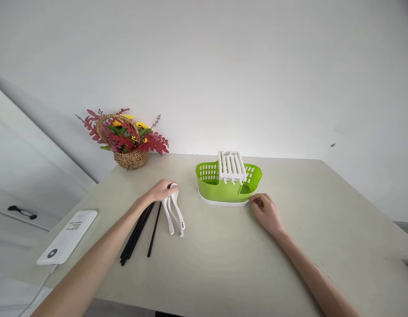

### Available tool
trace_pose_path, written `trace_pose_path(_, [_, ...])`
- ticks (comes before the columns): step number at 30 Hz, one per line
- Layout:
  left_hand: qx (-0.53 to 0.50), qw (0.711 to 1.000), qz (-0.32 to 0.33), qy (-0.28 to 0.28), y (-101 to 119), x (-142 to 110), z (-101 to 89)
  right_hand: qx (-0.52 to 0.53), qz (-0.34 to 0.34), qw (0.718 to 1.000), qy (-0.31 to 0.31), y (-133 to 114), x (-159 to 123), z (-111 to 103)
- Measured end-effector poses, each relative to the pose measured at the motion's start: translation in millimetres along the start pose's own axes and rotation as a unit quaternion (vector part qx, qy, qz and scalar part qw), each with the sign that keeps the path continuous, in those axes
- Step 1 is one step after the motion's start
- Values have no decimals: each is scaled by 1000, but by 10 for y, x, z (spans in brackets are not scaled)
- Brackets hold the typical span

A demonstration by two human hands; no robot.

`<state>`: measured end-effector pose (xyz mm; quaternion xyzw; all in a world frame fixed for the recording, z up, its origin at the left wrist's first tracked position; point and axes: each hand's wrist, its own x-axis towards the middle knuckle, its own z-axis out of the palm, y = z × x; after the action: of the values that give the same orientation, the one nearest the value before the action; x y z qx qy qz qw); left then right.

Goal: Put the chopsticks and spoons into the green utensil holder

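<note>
My left hand [162,190] is closed at the bowl end of several white spoons [174,207], its fingers on the bowl of the rightmost one. The spoon handles point toward me. Black chopsticks [137,235] lie under and beside that wrist, with one lone chopstick [154,231] apart from the bunch. To the right stands a green cutlery basket [213,189] with a slotted white rack [232,166] across its middle and a white base tray [220,203] below. My right hand [266,213] has its fingers curled in a pinch at the tray's right end, touching it.
A wicker basket [131,159] of red leaves and yellow flowers sits at the table's back left. On the left edge lies a white flat device [68,237] with a cable. A white cabinet [25,176] stands left of the table [217,264], and a wall rises behind.
</note>
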<state>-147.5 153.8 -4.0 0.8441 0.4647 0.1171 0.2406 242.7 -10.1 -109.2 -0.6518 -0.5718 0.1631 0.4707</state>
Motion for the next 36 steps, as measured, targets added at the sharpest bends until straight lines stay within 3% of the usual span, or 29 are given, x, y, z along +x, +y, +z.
trace_pose_path(10, [19, 998, 18, -49, -4, 73, 75, -2, 2, 1000, 1, -1, 0, -8])
trace_pose_path(21, [65, 996, 30, -50, 32, 77, 143, -4, -4, 1000, 3, 1, -2, 0])
trace_pose_path(36, [149, 987, 59, -10, 117, 7, 210, 0, -1, 1000, -2, 18, 10, -5])
